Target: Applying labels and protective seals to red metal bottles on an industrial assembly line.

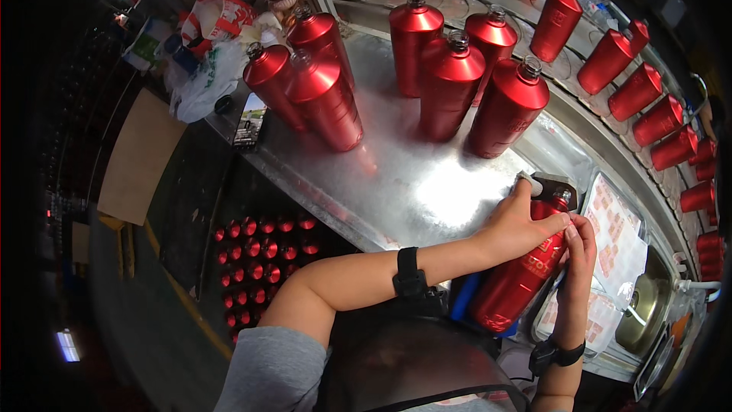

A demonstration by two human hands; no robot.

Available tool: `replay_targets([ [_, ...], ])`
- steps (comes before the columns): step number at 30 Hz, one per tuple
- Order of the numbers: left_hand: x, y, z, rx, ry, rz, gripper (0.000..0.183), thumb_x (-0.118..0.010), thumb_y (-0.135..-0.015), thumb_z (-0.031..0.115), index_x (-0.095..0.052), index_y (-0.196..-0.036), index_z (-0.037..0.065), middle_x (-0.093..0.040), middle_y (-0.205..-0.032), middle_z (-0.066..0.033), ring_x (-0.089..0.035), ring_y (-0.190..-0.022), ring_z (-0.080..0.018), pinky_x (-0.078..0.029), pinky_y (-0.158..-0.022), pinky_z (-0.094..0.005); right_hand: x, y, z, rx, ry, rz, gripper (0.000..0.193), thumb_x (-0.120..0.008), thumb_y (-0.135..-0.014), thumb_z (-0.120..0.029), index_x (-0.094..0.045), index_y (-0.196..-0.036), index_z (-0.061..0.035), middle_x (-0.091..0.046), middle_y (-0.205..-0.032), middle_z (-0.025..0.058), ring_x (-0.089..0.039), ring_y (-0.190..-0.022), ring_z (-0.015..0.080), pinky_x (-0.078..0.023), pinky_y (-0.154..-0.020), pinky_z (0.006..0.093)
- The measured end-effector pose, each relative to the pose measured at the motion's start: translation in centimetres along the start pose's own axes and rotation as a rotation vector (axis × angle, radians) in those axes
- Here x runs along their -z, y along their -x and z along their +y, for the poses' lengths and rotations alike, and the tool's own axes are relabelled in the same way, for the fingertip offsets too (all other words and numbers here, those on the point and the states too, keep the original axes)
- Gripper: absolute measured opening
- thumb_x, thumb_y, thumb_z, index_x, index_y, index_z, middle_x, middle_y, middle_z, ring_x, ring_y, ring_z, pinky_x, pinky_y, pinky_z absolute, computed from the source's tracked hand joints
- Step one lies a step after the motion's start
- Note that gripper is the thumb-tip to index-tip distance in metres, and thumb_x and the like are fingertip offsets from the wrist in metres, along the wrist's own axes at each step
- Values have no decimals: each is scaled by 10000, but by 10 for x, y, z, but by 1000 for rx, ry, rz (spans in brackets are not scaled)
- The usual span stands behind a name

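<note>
A glossy red bottle (512, 288) with a clear threaded neck leans diagonally between my hands, its base toward my body. My left hand (512, 227) is closed over its upper part, the thumb reaching across the shoulder. A pale covering or small piece shows at a left fingertip; I cannot tell which. My right hand (581, 248) is closed against the bottle's right side, fingertips bent at the shoulder and meeting my left thumb. Whether a small label lies under those fingertips is hidden. Right of it, a tray lined with a printed sheet (611, 240) lies close by.
Several red bottles (441, 95) stand uncapped on the metal table (396, 198), with another group (324, 99) farther left. More bottles (606, 61) line a curved conveyor. A phone (250, 120) lies at the left edge. Below are rows of red bottles (253, 247). A metal bowl (644, 309) sits right.
</note>
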State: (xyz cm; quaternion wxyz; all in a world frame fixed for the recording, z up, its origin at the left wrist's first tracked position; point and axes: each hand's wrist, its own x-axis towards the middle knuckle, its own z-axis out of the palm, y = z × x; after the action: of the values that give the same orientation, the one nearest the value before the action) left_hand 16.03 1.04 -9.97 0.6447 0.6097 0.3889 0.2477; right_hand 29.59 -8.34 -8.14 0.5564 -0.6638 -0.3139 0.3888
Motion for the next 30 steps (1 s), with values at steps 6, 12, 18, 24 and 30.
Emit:
replay_targets([
  [6, 4, 2, -3, 8, 26, -18, 808, -725, -847, 426, -363, -1312, -126, -585, -1175, -277, -611, -1101, -308, -487, -933, -364, 0, 2, -1, -36, 36, -12, 306, -576, -936, -254, -555, -1143, -30, -592, -969, 0, -498, -731, 25, -347, -562, 171],
  [12, 6, 3, -4, -5, 46, -39, 802, -730, -854, 392, -337, -1326, -124, -598, -1159, -256, -639, -1042, -262, -522, -865, -334, 12, -2, -1, -95, 62, -48, 288, -579, -938, -250, -564, -1129, -34, -592, -948, -15, -497, -732, 19, -344, -566, 167],
  [18, 1, 0, -2, 13, 93, -66, 807, -732, -856, 401, -336, -1328, -121, -594, -1163, -258, -634, -1052, -273, -518, -875, -346, 3, -2, -1, -25, 35, 8, 267, -571, -946, -235, -564, -1124, -37, -590, -931, -19, -494, -728, 19, -340, -565, 171],
  [24, -1, 3, -5, -7, 86, -46, 804, -725, -859, 410, -339, -1326, -118, -565, -1208, -281, -603, -1117, -296, -494, -925, -362, 6, 0, 0, -31, 65, -11, 262, -577, -946, -237, -563, -1117, -40, -591, -946, -15, -504, -754, 21, -348, -581, 166],
  [30, -6, 7, -7, -24, 71, -34, 814, -718, -859, 442, -351, -1323, -117, -553, -1219, -297, -591, -1136, -325, -477, -954, -376, 11, 3, 7, -19, 43, -6, 267, -585, -947, -245, -564, -1119, -42, -592, -970, -15, -499, -766, 25, -353, -593, 174],
])
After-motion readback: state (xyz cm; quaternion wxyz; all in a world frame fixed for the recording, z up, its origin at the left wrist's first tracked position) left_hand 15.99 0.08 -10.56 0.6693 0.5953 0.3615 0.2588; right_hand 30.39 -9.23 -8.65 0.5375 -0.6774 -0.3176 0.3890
